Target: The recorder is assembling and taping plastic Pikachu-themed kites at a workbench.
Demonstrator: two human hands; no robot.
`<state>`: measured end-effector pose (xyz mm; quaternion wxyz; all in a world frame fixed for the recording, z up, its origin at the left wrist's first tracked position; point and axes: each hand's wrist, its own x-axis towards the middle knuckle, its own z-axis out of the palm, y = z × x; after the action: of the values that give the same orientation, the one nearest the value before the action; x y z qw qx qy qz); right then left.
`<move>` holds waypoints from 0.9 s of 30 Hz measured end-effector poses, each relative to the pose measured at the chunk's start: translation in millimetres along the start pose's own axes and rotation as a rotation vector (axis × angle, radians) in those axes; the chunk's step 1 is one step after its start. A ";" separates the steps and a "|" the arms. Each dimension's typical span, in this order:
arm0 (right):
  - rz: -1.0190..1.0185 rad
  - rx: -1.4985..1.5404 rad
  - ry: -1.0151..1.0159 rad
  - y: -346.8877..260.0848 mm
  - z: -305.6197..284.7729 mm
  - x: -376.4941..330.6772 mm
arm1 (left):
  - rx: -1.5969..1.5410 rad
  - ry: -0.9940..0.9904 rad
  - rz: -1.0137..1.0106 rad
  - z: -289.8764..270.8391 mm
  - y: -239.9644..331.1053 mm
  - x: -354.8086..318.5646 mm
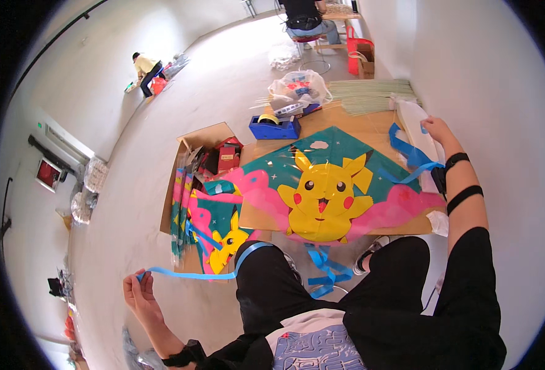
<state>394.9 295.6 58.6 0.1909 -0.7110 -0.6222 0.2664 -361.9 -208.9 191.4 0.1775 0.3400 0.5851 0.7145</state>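
Note:
A kite (266,185) in teal and pink, with a yellow cartoon animal on it, lies spread on the table in front of me. Out to the left, my left hand (139,297) pinches the end of a light-blue ribbon (189,275), which runs across to my left thigh. My right hand (440,131) is closed at the table's far right, a bit of blue ribbon showing at its fingertips. Beneath it, a wider blue strip (410,150) lies folded over the kite's right corner. More blue ribbon (326,271) hangs in loops between my knees.
Left of the table, a cardboard box (206,132) holds red packets and folded kites (220,237). A blue tape dispenser (275,127), a plastic bag (300,86) and thin pale sticks (371,95) are at the table's back. Two people sit farther off. A wall rises close on my right.

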 end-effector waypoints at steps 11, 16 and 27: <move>-0.327 0.034 0.697 -52.7 -38.5 -25.7 | -0.025 -0.096 0.036 11.8 12.3 -8.3; -0.443 -0.986 0.752 -153.3 -49.0 -144.9 | -0.053 -0.131 0.036 -1.8 12.0 -13.5; -0.824 -0.025 -0.618 -247.9 74.7 -330.7 | 0.305 -0.448 0.155 48.8 16.2 -41.7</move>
<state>127.1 2.8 196.2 0.0785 -0.2972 -0.8811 0.3594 -296.3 -205.3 199.4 0.1942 0.5561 0.6044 0.5364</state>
